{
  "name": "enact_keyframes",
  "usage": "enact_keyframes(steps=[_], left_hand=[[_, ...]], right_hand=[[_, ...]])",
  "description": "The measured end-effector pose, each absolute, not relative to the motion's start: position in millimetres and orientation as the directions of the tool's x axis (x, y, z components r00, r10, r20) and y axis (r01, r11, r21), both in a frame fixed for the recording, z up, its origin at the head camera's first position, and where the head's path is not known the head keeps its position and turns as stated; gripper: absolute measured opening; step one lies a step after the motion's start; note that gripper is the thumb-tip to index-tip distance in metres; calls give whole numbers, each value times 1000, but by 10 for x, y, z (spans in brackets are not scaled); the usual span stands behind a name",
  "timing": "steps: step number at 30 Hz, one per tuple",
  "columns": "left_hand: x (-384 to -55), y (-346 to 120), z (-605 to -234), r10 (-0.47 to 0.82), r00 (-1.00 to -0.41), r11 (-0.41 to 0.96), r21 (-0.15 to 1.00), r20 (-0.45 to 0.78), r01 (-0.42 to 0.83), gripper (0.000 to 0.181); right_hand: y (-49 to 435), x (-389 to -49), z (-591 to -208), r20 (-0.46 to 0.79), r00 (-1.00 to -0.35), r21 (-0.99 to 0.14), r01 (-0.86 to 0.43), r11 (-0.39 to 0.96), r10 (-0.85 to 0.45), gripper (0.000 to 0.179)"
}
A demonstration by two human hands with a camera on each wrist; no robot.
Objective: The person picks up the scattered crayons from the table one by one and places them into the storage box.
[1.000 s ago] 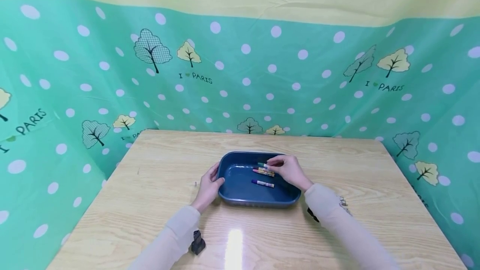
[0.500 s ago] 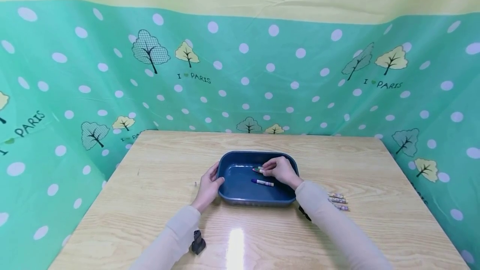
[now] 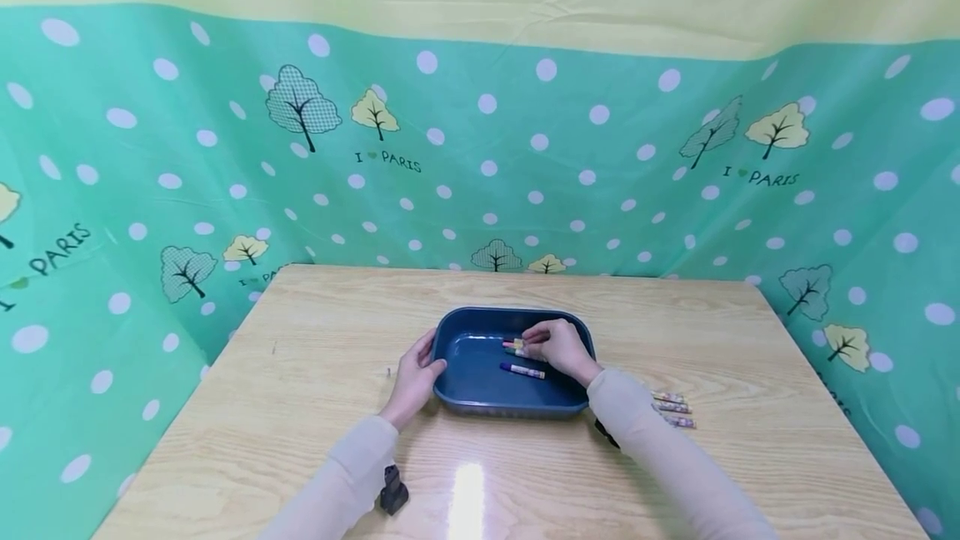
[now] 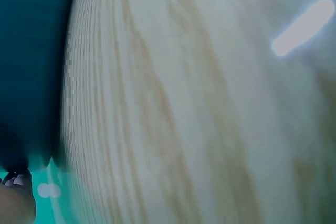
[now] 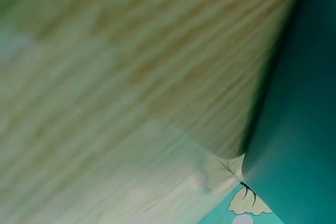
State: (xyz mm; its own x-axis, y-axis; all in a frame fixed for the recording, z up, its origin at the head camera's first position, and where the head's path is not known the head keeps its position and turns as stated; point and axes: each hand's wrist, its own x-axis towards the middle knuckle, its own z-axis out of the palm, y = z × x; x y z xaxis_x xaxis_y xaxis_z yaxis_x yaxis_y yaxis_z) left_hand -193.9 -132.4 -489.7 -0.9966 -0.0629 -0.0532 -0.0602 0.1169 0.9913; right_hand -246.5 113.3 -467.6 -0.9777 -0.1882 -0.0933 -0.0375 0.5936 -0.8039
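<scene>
My right hand reaches down into the dark blue, rounded-rectangular baking-dish-like tray, thumb and fingertips pinched, as I judge it, on the slim green-tipped crayon with a pale printed wrapper; they cover its right part, so the exact contact I cannot tell. That crayon sits in the tray's middle, its visible end poking out to the left of my fingertips, and the pink-tipped crayon lies just beyond it. What placing it seems to turn on is the purple-tipped crayon with a white wrapper, which lies a little nearer to me than my pinching fingertips; my right hand is the closer one. Its long axis runs mostly left to right, purple tip to the left, right end angled slightly towards me; the green-tipped one points left too, at much the same slant. My left hand grips the tray's left wall, thumb on the rim. Off to the right, beside my sleeve, three wrapped crayons lie on the pale wooden table.
</scene>
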Motion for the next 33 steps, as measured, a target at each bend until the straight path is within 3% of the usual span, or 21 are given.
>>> enact_keyframes(steps=[18, 33], left_hand=[[-1955, -1327, -4892, -63, -997, 125, 991, -46, -54, 58], [-1932, -1326, -4896, -52, -997, 142, 987, -65, -71, 57]], right_hand=[[1214, -2396, -4534, -30, -974, -857, -90, 507, -223, 22], [1795, -2198, -4272, -25, -975, -869, -88, 487, -220, 30]])
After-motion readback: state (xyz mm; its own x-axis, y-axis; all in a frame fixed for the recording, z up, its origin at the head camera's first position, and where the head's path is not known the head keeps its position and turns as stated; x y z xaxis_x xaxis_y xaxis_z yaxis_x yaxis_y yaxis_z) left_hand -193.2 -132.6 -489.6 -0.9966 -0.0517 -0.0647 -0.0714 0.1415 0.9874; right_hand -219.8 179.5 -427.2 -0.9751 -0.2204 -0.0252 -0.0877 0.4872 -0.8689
